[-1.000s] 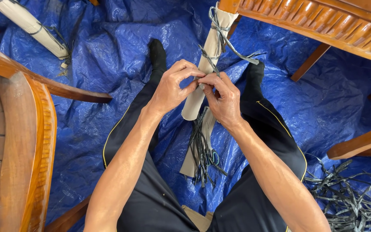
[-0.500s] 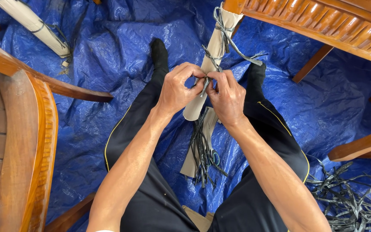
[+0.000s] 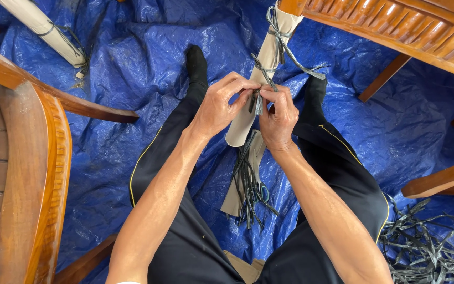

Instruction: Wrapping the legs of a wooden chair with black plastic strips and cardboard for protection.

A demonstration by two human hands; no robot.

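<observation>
At centre, a grey plastic strap (image 3: 256, 101) is pinched between the fingertips of the left hand (image 3: 217, 108) and the right hand (image 3: 278, 118), against a paper-wrapped furniture leg (image 3: 261, 73). Were the pinch loosened, the strap could likely slip and its tie come undone; a hard pull might tear the paper. Underneath, a crumpled blue tarpaulin (image 3: 132, 63) is spread, with carved wooden furniture (image 3: 22, 173) at far left, loose straps (image 3: 248, 189) between the legs, and a strap heap (image 3: 432, 247) at near right.
</observation>
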